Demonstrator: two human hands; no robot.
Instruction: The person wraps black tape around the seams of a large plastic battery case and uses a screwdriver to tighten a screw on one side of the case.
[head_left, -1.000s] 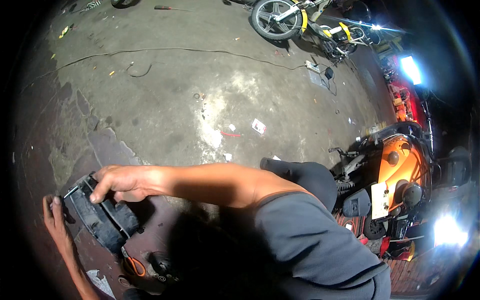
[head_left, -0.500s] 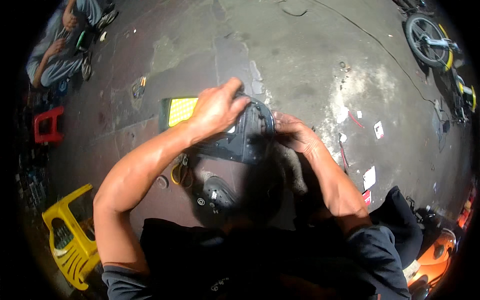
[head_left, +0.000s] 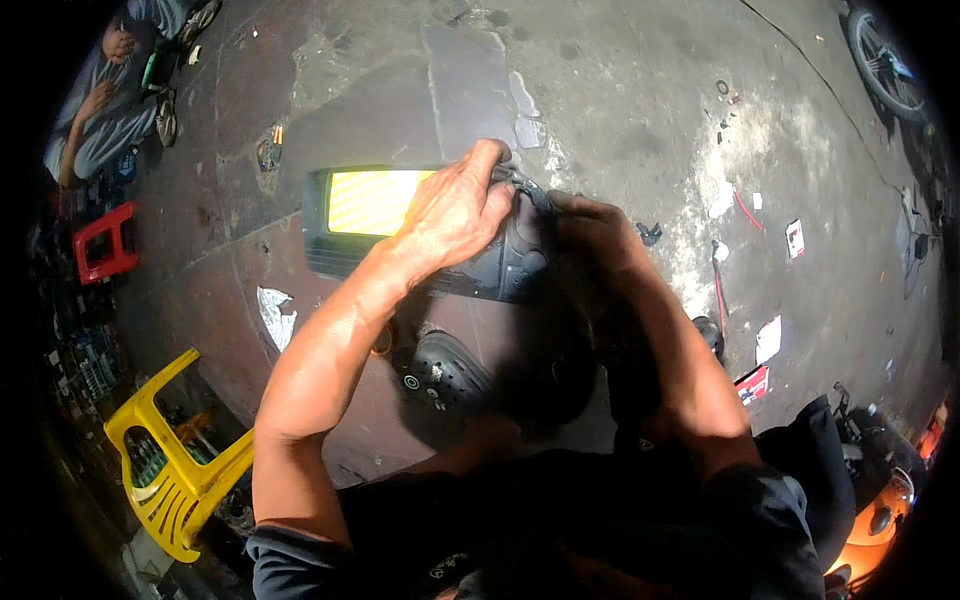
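Above the floor in front of me is a black, box-shaped LED lamp (head_left: 480, 282) with a brightly lit yellow panel (head_left: 368, 203) on its left part. My left hand (head_left: 455, 210) lies across the lamp's middle, its fingers curled over the top edge at the rounded right end. At that right end, my right hand (head_left: 600, 235) grips the edge with bent fingers, partly in shadow. Its fingertips are hidden, so anything small in them cannot be made out. Below the lamp a dark clog (head_left: 447, 372) is on one of my feet.
To the left stand a yellow plastic stool (head_left: 165, 440) and a red stool (head_left: 106, 243). Another person (head_left: 100, 110) sits at the upper left. Paper scraps (head_left: 768, 340) and a red wire (head_left: 748, 211) litter the floor on the right, near a wheel (head_left: 886, 65). Something orange (head_left: 870, 535) is at lower right.
The lamp has turned so that more of its lit panel shows and less of its right end. Both hands stay on it. The whole view has shifted slightly.
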